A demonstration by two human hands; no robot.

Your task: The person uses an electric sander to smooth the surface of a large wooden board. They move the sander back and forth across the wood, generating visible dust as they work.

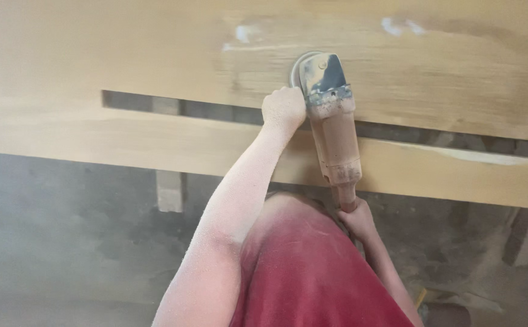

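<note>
Matt bare-wood panel (124,72) w/ dust-coated plastic grinder (334,130), metal guard.

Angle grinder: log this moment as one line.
left hand: grips angle grinder near head | right hand: holds rear end | disc: on wooden panel | dust: coats arms, tool

One grinder (331,130), two hands, two wooden panels, one support post (170,188).
</note>
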